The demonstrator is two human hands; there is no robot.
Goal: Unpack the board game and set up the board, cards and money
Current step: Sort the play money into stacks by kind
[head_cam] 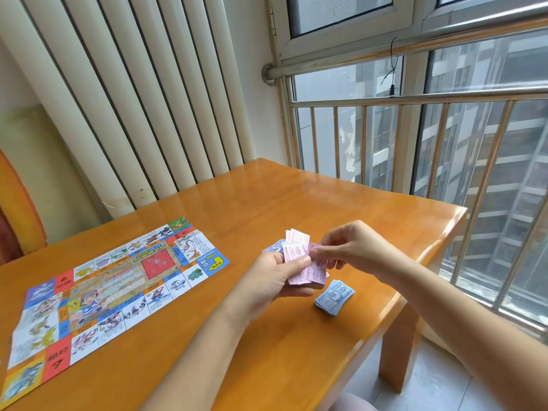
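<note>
The pink play money (299, 262) is a fat bunch of paper bills, held up just above the table (296, 197), near its right side. Some purple bills (274, 247) peek out at the far left of the bunch. The left hand (275, 280) holds the bunch from below. Its thumb lies flat across the top pink bill and its fingers curl under the bunch. The right hand (347, 247) comes in from the right. Its thumb and first finger pinch the right edge of a pink bill in the bunch, and its other fingers are bent in loosely.

Just to the near right of the hands, a small pile of blue bills (335, 296) lies on the table, close to the table's right edge. The top one shows the number 500.

The game board (112, 286) lies open and flat on the left part of the table, well apart from the money. It has bright picture squares all around and a red square near its middle.

Past the far side of the table stands a tall white radiator (133, 99). To the right is a big window with a metal railing (415, 137), and tall buildings show outside.
</note>
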